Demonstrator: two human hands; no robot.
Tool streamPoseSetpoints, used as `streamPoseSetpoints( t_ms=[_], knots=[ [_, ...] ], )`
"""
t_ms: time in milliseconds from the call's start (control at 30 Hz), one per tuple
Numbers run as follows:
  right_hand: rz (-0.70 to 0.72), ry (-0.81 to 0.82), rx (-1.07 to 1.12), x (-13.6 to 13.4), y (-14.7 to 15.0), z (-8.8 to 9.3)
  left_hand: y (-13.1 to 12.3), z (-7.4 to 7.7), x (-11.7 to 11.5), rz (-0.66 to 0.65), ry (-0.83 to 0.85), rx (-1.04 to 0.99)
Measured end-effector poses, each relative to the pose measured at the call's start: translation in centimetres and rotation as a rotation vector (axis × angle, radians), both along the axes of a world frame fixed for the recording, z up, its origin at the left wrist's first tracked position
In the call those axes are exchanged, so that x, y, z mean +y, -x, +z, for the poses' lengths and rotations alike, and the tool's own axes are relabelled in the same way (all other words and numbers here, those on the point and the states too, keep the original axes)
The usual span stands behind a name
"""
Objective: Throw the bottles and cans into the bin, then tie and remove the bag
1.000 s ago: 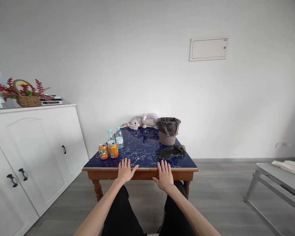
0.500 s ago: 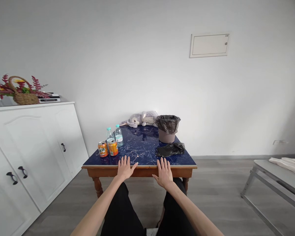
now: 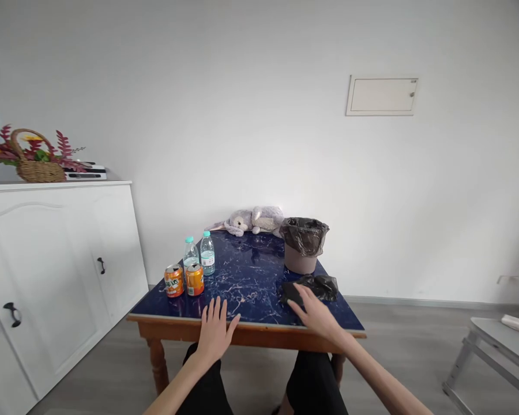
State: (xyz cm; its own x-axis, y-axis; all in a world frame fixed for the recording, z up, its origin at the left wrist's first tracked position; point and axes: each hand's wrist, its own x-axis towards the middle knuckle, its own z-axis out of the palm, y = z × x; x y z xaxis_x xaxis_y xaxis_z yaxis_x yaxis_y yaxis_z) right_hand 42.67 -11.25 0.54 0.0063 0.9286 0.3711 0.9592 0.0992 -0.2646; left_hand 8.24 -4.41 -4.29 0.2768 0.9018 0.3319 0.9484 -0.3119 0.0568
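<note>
My left hand (image 3: 215, 335) lies at the front edge of the blue marble-patterned table (image 3: 246, 294), palm down, fingers stretched, holding nothing. My right hand (image 3: 318, 311) reaches over the left part of a crumpled black plastic bag (image 3: 324, 286), with thumb and fingers apart; its fingertips seem to touch the bag. Behind that bag stands a trash can (image 3: 300, 262) lined with a black bag (image 3: 305, 235). Two orange soda cans (image 3: 173, 280) stand upright on the left, near my left hand. Two clear water bottles with teal caps (image 3: 207, 253) are just behind them.
A grey plush rabbit (image 3: 259, 220) lies at the table's back, by the wall. To the left, a white cabinet (image 3: 64, 248) carries a wicker flower basket (image 3: 41, 169). A grey folding table (image 3: 501, 340) with a pale cloth is at the right.
My right hand has moved forward and right from the table's edge onto the black plastic bag. My left hand stays at the edge. The view has shifted, so the table appears nearer and lower.
</note>
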Motion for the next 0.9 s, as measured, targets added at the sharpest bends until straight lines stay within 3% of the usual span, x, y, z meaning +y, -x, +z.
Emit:
streamPoseSetpoints(
  t_ms=[167, 300, 433, 533, 700, 900],
  knots=[
    [-0.131, -0.187, 0.02, 7.3, -5.5, 8.6, 0.9, -0.9, 0.3, -0.136, -0.13, -0.104],
    [-0.269, -0.222, -0.002, 13.4, -8.1, 12.7, 1.6, -2.0, 0.9, -0.181, -0.173, -0.141],
    [-0.321, -0.15, -0.019, 17.4, -9.0, 13.6, 2.0, -3.0, 1.4, -0.217, -0.252, -0.152],
    [-0.323, -0.13, -0.017, 18.4, -9.0, 13.5, 2.0, -3.2, 1.4, -0.255, -0.339, -0.157],
    [-0.181, -0.149, -0.005, 17.1, -7.3, 13.7, 1.7, -2.7, 0.8, -0.283, -0.404, -0.196],
    [0.058, -0.191, 0.04, 14.0, -2.4, 14.4, 1.5, -1.8, -0.2, -0.305, -0.285, -0.23]
  ],
)
